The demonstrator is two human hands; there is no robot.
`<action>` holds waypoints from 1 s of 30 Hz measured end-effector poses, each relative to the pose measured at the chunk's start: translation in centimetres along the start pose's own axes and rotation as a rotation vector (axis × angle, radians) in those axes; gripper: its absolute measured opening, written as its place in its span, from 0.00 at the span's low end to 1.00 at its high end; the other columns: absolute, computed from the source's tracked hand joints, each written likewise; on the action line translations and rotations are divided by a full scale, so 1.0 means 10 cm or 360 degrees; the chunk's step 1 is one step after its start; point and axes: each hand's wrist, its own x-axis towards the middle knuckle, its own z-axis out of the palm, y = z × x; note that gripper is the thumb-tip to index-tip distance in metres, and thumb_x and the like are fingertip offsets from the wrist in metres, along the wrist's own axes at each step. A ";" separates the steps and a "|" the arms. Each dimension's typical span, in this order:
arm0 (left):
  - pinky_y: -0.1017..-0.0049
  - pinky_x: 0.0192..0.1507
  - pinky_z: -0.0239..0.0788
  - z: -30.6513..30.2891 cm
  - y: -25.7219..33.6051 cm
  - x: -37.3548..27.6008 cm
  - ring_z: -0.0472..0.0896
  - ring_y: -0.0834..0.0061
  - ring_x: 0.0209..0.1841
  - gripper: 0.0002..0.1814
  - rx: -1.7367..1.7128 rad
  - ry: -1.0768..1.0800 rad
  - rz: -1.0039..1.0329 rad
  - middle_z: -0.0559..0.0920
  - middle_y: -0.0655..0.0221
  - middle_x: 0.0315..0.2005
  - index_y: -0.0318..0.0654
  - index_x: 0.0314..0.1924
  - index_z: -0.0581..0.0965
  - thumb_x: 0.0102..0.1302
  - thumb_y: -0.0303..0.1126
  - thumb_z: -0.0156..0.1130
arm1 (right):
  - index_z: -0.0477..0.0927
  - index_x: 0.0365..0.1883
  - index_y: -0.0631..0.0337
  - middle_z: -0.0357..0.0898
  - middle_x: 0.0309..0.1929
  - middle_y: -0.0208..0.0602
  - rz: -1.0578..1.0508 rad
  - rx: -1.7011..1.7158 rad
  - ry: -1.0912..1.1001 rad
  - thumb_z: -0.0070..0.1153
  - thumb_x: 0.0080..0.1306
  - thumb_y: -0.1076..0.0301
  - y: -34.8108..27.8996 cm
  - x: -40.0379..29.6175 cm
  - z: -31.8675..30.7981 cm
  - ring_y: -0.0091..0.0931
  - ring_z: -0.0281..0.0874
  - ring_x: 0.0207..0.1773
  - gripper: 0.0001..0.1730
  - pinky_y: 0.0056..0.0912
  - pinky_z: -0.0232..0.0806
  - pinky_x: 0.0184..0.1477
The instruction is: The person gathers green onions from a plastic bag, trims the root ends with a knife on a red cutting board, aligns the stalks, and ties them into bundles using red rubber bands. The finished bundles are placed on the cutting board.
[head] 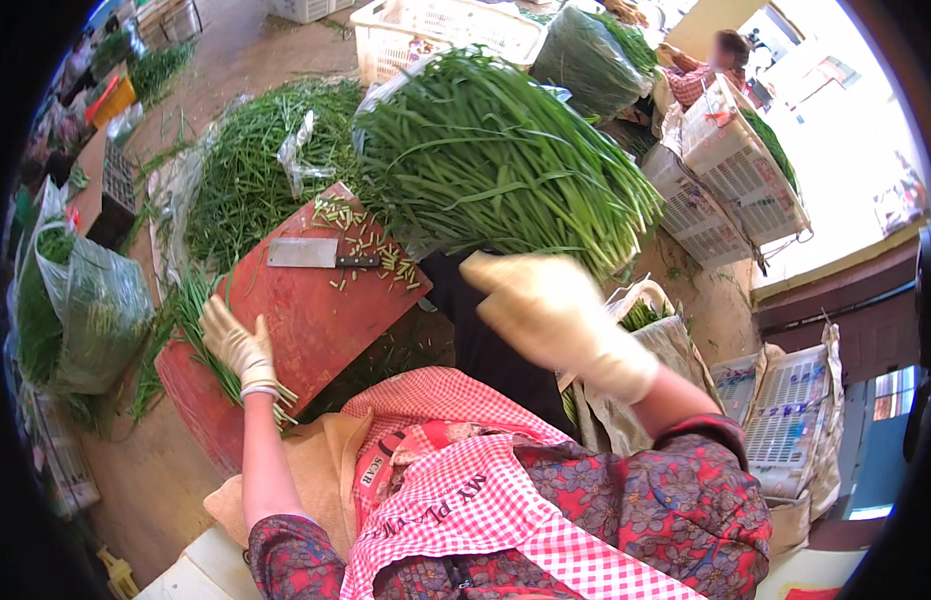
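Observation:
My left hand [238, 346], in a cream glove, lies palm down on a thin bunch of garlic chives [229, 379] along the left side of a red chopping board [304, 322]. Its thumb stands apart from the fingers. My right hand [544, 319], gloved too, is motion-blurred above my dark trouser leg [465, 307]; its finger posture is unclear. A cleaver [304, 253] with a black handle rests on the board, blade to the left. Short cut stem ends [387, 259] lie scattered around the handle. Beyond my right hand rises a large bundle of garlic chives [495, 161], cut ends toward the right.
A loose heap of greens [263, 172] spreads behind the board. White plastic crates stand at the back [443, 30] and right [773, 412]. An open sack [660, 352] with greens is by my right arm. A bagged bundle [98, 315] stands left. Another person [705, 79] sits back right.

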 end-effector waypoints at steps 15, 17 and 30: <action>0.70 0.63 0.71 -1.54 3.45 -0.79 0.80 0.70 0.60 0.31 -0.2413 -0.1915 0.0408 0.77 0.58 0.64 0.34 0.72 0.67 0.73 0.34 0.64 | 0.56 0.78 0.66 0.72 0.69 0.59 0.0977 -0.0023 0.0022 0.67 0.60 0.38 2.46 -0.59 -0.88 0.46 0.70 0.72 0.59 0.40 0.63 0.72; 0.70 0.61 0.73 -1.59 3.59 -0.85 0.81 0.69 0.59 0.31 -0.2428 -0.2025 0.0280 0.77 0.58 0.64 0.34 0.72 0.66 0.75 0.36 0.62 | 0.53 0.79 0.68 0.72 0.68 0.60 0.0988 -0.0182 -0.0069 0.68 0.57 0.39 2.50 -0.51 -0.81 0.47 0.72 0.70 0.63 0.41 0.64 0.70; 0.69 0.60 0.74 -1.47 3.75 -0.92 0.81 0.68 0.59 0.30 -0.2291 -0.2067 0.0176 0.78 0.58 0.63 0.35 0.72 0.67 0.75 0.39 0.62 | 0.44 0.81 0.64 0.72 0.68 0.60 0.1060 -0.0321 -0.0224 0.72 0.54 0.48 2.85 -0.38 -0.45 0.47 0.72 0.70 0.68 0.39 0.64 0.71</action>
